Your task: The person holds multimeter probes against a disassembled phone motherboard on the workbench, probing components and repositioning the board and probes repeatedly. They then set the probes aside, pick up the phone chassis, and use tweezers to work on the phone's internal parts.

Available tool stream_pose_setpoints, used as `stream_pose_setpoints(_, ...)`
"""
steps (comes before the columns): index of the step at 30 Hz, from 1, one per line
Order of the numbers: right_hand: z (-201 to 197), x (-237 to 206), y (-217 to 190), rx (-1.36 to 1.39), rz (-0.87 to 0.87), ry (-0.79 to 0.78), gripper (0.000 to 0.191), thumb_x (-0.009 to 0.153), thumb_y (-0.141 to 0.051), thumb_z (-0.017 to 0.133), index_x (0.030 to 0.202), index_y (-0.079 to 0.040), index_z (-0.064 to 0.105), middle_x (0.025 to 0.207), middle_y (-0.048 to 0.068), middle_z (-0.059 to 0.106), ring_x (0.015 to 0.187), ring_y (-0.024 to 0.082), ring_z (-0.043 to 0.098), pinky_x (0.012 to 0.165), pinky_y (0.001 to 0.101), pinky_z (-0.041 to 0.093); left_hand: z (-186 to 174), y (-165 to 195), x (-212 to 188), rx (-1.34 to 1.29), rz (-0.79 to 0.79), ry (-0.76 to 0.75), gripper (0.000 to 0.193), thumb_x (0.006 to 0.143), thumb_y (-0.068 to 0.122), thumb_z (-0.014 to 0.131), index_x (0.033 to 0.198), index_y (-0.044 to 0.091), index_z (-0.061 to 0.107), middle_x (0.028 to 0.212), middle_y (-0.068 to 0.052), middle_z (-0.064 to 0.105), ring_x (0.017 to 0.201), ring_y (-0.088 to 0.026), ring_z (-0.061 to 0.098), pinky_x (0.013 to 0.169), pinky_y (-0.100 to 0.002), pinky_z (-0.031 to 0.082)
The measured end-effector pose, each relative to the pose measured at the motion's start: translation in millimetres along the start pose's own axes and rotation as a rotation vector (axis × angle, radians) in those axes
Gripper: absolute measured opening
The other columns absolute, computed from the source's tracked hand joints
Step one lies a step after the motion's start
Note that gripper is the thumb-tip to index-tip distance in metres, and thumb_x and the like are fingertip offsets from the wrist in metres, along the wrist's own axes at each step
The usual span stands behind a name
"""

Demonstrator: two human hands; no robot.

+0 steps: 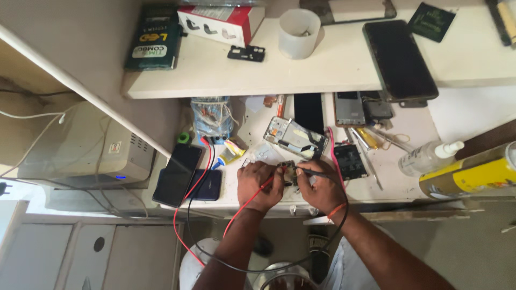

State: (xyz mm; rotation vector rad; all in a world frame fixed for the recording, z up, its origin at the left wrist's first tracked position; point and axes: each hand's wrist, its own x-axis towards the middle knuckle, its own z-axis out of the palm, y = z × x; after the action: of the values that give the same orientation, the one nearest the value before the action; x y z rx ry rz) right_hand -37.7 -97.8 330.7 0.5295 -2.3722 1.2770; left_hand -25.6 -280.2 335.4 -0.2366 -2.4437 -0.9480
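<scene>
Two probes on one small board

Both hands work at the bench edge. The left hand pinches the red probe lead; the right hand pinches a black probe. The circuit board lies between the fingertips, at twelve o'clock from the wrists. Steady tips and braced palms would likely keep contact clean.

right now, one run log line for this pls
left hand: red probe on small circuit board | right hand: black probe on board | bench: phone frame, spray bottle
</scene>
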Motion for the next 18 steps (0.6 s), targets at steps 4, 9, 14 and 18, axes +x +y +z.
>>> stream_pose_setpoints(4, 16, -7, -16, -0.029, -0.083, 0.036, 0.013, 0.087, -0.008, 0.073, 0.100, -0.005, 0.068, 0.093, 0.014, 0.073, 0.087, 0.031, 0.072, 0.077, 0.0382, 0.057, -15, -15, -10, 0.014, -0.017, -0.006, 0.013, 0.084, 0.025, 0.070, 0.079, 0.015, 0.075, 0.082, -0.006, 0.071, 0.084, -0.031, 0.067, 0.079, -0.045, 0.045)
stream_pose_setpoints(9, 17, -32, -39, -0.019, -0.044, 0.006, 0.014, 0.088, -0.008, 0.073, 0.101, -0.005, 0.069, 0.092, 0.013, 0.073, 0.085, 0.030, 0.072, 0.076, 0.0382, 0.057, -38, -8, -36, -0.006, -0.025, 0.000, 0.013, 0.084, 0.025, 0.070, 0.080, 0.014, 0.075, 0.082, -0.006, 0.071, 0.083, -0.030, 0.066, 0.080, -0.045, 0.044)
stream_pose_setpoints(14, -8, -37, -32, -0.068, -0.056, 0.017, 0.012, 0.087, -0.008, 0.074, 0.098, -0.006, 0.069, 0.089, 0.011, 0.073, 0.083, 0.030, 0.071, 0.076, 0.0399, 0.055, -22, 10, -38, 0.004, -0.017, -0.018, 0.013, 0.083, 0.025, 0.070, 0.081, 0.014, 0.076, 0.083, -0.006, 0.071, 0.083, -0.030, 0.066, 0.078, -0.045, 0.044)
stream_pose_setpoints(18, 3, -37, -47, -0.066, -0.116, 0.041, 0.013, 0.086, -0.007, 0.073, 0.097, -0.006, 0.067, 0.091, 0.013, 0.072, 0.086, 0.032, 0.070, 0.077, 0.0402, 0.055, -38, 5, -42, 0.005, -0.030, -0.020, 0.013, 0.084, 0.025, 0.069, 0.080, 0.015, 0.077, 0.082, -0.005, 0.071, 0.084, -0.030, 0.067, 0.080, -0.044, 0.044)
